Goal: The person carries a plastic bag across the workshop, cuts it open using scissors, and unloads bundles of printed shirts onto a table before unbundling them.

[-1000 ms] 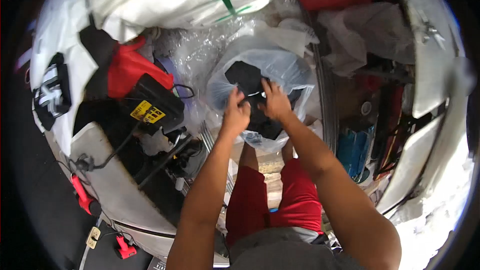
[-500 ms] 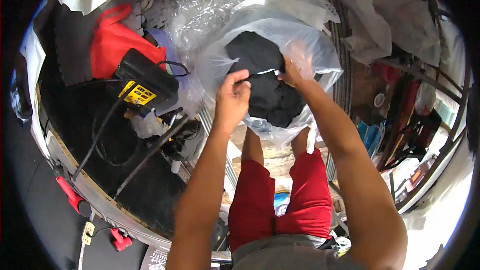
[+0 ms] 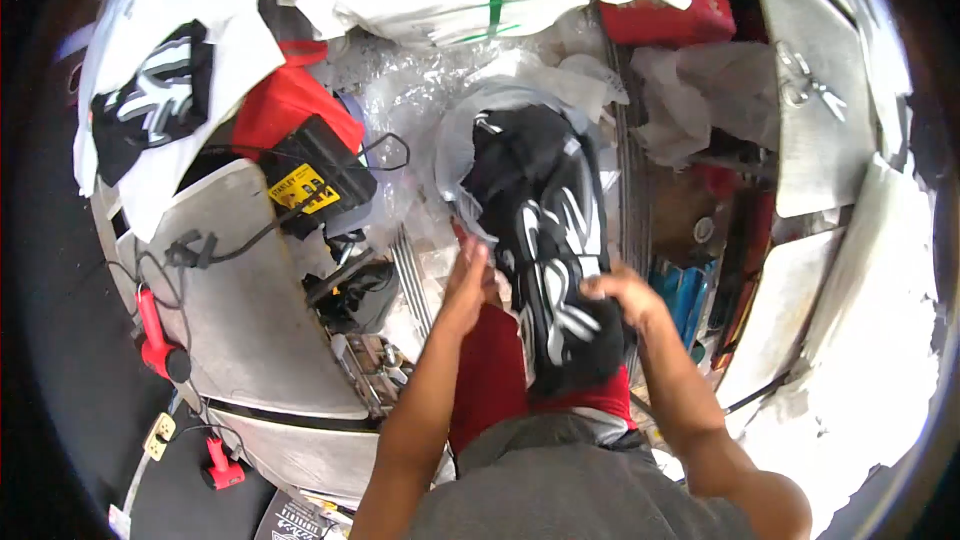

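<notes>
Head view. Cloth (image 3: 552,240), black, white print: stretches from the mouth of the bag (image 3: 456,145) over the shorts (image 3: 488,370). Probably light, limp, not fragile; best taken by both side edges. Right hand (image 3: 630,298): pinched on the cloth's edge. Left hand (image 3: 468,288): beside the bag's lower edge; grip cannot be told. Against earlier frame: right hand out of bag, cloth nearer the body, print showing.
</notes>
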Motion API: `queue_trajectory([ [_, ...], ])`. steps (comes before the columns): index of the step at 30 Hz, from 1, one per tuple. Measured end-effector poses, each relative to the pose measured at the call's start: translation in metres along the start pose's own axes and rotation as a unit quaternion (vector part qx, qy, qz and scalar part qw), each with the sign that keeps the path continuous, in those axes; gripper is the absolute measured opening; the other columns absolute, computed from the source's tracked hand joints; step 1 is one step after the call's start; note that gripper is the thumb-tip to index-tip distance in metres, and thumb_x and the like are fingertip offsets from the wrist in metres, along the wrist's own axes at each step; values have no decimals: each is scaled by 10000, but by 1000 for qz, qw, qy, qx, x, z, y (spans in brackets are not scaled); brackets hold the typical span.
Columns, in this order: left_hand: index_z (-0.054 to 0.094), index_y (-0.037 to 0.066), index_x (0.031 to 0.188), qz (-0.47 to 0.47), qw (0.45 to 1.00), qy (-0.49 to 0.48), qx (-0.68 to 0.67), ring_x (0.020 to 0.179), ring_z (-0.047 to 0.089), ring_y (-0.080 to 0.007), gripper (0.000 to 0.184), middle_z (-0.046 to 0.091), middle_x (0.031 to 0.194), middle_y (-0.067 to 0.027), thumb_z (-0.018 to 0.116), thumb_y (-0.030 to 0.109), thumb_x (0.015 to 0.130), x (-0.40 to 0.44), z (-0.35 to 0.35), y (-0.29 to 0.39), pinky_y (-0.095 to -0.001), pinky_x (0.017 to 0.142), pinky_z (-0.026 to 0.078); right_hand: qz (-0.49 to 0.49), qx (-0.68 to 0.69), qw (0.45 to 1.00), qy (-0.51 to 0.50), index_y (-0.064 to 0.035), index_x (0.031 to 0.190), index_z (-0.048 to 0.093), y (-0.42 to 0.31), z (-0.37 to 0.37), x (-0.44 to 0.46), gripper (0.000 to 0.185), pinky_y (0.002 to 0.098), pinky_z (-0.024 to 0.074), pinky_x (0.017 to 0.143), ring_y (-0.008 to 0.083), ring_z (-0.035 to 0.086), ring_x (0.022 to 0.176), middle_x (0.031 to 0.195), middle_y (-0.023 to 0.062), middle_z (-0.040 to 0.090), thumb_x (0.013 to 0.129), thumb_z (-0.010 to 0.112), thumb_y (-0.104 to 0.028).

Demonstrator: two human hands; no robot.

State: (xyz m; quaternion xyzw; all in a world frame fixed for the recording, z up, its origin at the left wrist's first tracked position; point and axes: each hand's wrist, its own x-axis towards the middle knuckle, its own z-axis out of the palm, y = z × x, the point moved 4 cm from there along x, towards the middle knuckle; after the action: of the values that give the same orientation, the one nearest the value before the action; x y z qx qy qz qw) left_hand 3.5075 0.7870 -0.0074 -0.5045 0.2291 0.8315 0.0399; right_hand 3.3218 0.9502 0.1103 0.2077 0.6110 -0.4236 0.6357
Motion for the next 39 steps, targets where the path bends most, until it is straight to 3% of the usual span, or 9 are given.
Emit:
queue_trajectory([
  [1, 430, 131, 1325, -99, 995, -27, -1, 975, 534, -115, 565, 562, 1132, -28, 567, 502, 922, -38, 22, 12, -264, 733, 448, -13, 14, 1000, -6, 23, 1112, 615, 23, -4, -17, 459, 300, 498, 791, 193, 634, 906, 973, 96, 672, 711, 737, -164],
  [4, 433, 79, 1311, -7, 991, -121, -60, 1047, 516, -158, 579, 558, 1138, -55, 597, 456, 903, -87, 48, 17, -298, 855, 425, -8, 170, 985, -41, 65, 1284, 459, 27, 33, -90, 657, 305, 500, 894, 207, 642, 939, 1035, 109, 650, 703, 732, -77],
  [10, 294, 38, 1402, 232, 966, -113, 12, 1099, 477, -175, 679, 486, 1208, -64, 666, 123, 841, -196, 73, 135, -311, 975, 382, -71, -77, 986, -129, 78, 1400, 303, -35, 57, -153, 929, 335, 452, 964, 229, 562, 1121, 1225, 177, 564, 721, 820, -289],
  [14, 306, -15, 1347, 381, 914, -113, 79, 1047, 494, -164, 677, 485, 1173, -84, 684, 38, 788, -259, 71, 200, -301, 920, 423, -249, -56, 965, -66, 62, 1356, 403, -82, 130, -196, 807, 352, 398, 1012, 228, 536, 1140, 1240, 159, 569, 742, 812, -263],
  [22, 292, -40, 1362, 583, 797, -84, 129, 1144, 480, -195, 672, 465, 1263, -137, 661, 51, 808, -377, 84, 255, -331, 995, 376, -359, -81, 899, -236, 36, 1300, 482, -139, 189, -255, 646, 335, 382, 1017, 211, 530, 1145, 1218, 125, 592, 763, 790, -149],
  [25, 286, -30, 1430, 578, 810, -89, 29, 1265, 444, -253, 665, 441, 1388, -130, 536, 237, 874, -405, 79, 250, -370, 1082, 311, -355, -122, 891, -256, 13, 1287, 513, -151, 202, -273, 614, 320, 384, 1007, 200, 532, 1133, 1229, 104, 584, 763, 784, -155],
  [30, 270, -7, 1442, 602, 788, -105, -74, 1266, 453, -264, 686, 450, 1378, -153, 499, 300, 873, -442, 70, 248, -389, 1076, 338, -339, -159, 869, -325, 29, 1327, 470, -162, 230, -284, 700, 305, 395, 991, 195, 539, 1123, 1232, 102, 578, 764, 782, -245],
  [36, 194, -54, 1443, 698, 711, -23, 79, 1279, 373, -206, 741, 376, 1383, -148, 566, 136, 831, -497, 60, 271, -334, 1078, 269, -288, -183, 864, -371, 43, 1331, 447, -174, 282, -285, 701, 304, 428, 967, 207, 568, 1097, 1212, 129, 585, 776, 754, -256],
  [39, 259, -45, 1417, 685, 727, 38, 36, 1147, 485, -172, 706, 477, 1272, -122, 594, 14, 798, -488, 60, 247, -292, 971, 382, -337, -263, 853, -298, 55, 1335, 432, -166, 280, -270, 673, 307, 414, 988, 218, 559, 1116, 1232, 132, 570, 817, 728, -256],
])
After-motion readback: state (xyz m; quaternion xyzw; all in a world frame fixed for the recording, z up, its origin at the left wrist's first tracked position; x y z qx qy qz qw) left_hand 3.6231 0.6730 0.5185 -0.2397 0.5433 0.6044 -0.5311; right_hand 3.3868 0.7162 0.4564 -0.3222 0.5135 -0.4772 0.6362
